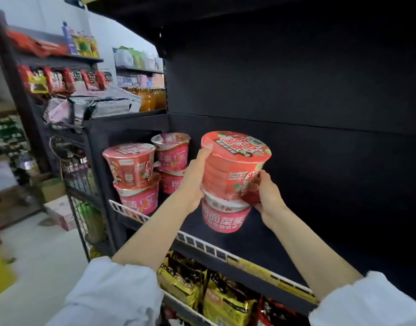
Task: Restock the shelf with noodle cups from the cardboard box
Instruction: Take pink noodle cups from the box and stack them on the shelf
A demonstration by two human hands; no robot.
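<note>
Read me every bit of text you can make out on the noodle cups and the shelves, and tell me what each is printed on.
"粉面菜蛋": side of the lower pink cup, under the held red cup.
"粉": lower rear cup on the shelf; the rest is hidden.
Red cup lids and side labels: blurred, unreadable.
Yellow shelf-edge tags and yellow packets below: unreadable.

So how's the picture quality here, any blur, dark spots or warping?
Head view: left-side shelves smeared by motion blur; the held noodle cup and both hands, left and right, fairly sharp; shelf back panel very dark; wide-angle lens bends the wire shelf rail.
</note>
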